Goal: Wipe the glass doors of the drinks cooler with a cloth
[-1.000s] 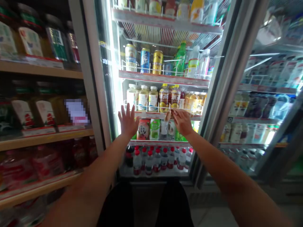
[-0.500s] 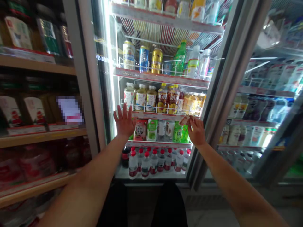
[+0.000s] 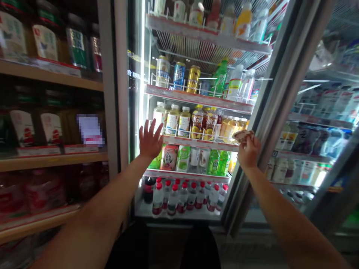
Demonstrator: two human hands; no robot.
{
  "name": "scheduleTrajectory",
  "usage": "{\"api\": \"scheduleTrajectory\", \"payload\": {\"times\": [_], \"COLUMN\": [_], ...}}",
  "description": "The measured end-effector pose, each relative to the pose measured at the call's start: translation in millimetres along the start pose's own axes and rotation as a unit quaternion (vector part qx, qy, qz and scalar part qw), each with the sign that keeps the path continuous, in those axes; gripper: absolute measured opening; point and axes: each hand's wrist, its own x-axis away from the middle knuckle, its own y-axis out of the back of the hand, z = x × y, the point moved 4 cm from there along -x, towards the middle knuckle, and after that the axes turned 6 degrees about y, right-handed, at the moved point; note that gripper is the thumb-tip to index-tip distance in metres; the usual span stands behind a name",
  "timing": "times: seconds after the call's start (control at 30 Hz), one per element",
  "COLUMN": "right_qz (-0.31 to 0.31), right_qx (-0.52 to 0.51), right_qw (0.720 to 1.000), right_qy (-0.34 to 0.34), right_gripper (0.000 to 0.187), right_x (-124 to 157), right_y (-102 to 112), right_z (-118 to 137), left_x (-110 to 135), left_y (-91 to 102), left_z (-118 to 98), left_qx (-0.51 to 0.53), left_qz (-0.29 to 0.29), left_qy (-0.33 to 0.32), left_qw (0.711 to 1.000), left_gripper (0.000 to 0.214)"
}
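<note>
My left hand point(image 3: 150, 139) is raised with its fingers spread in front of the left side of a lit drinks fridge point(image 3: 196, 144), level with its bottled-tea shelf. Whether the palm touches glass I cannot tell. Nothing is in that hand. A crumpled white-and-brown cloth point(image 3: 243, 136) is pinched in my right hand point(image 3: 249, 151), near the fridge's right-hand frame point(image 3: 269, 108). Behind the hands stand tea bottles point(image 3: 172, 121), a pink-red drink pack point(image 3: 169, 157) and green bottles point(image 3: 218, 162).
Wooden shelves point(image 3: 53, 158) with bottles and price strips flank the fridge on the left. Red-capped water bottles point(image 3: 174, 200) fill its bottom level; cans point(image 3: 178, 75) stand higher up. Another glass-fronted fridge point(image 3: 316, 149) is at the right. My dark-clad knees point(image 3: 200, 246) show below.
My right hand has moved right with the cloth, from before the shelves to near the frame. My left hand stays spread, and the view has shifted slightly.
</note>
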Motion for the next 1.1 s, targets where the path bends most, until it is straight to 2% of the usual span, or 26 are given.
{"api": "scheduleTrajectory", "payload": {"times": [0.1,0.2,0.27,0.37,0.47,0.67,0.87,0.93,1.0,1.07,1.1], "right_qz": [-0.013,0.003,0.002,-0.035,-0.058,0.046,0.027,0.076,0.139,0.161,0.148], "right_qx": [0.008,0.005,0.005,0.015,0.02,-0.017,-0.022,-0.04,-0.065,-0.087,-0.093], "right_qw": [1.0,1.0,0.999,0.999,0.998,0.987,0.987,0.971,0.942,0.931,0.938], "right_qy": [-0.009,0.026,0.037,0.008,0.002,0.153,0.158,0.225,0.298,0.316,0.298], "right_gripper": [0.046,0.044,0.042,0.041,0.041,0.044,0.046,0.045,0.046,0.046,0.046], "right_x": [-7,-11,-22,-44,-51,-43,-53,-44,-36,-38,-43], "right_y": [-2,-5,-6,-8,-12,-26,-26,-29,-32,-34,-35], "right_z": [5,12,11,8,21,71,99,119,138,149,151], "left_x": [-23,-38,-41,-39,-37,-37,-36,-36,-35,-35,-35], "left_y": [6.5,10.3,10.8,9.8,8.4,9.9,10.4,9.8,9.3,9.6,9.8], "left_z": [1,2,3,6,8,6,6,6,6,6,6], "left_qx": [0.009,0.018,0.017,0.012,0.013,-0.012,-0.016,-0.013,-0.016,-0.026,-0.031], "left_qz": [-0.007,-0.006,-0.006,-0.014,-0.016,-0.01,-0.014,-0.017,-0.02,-0.024,-0.024], "left_qy": [-0.003,-0.012,-0.019,-0.025,-0.025,-0.031,-0.032,-0.037,-0.04,-0.043,-0.042], "left_qw": [1.0,1.0,1.0,1.0,0.999,0.999,0.999,0.999,0.999,0.998,0.998], "left_gripper": [0.054,0.054,0.054,0.054,0.055,0.057,0.057,0.057,0.057,0.056,0.056]}}
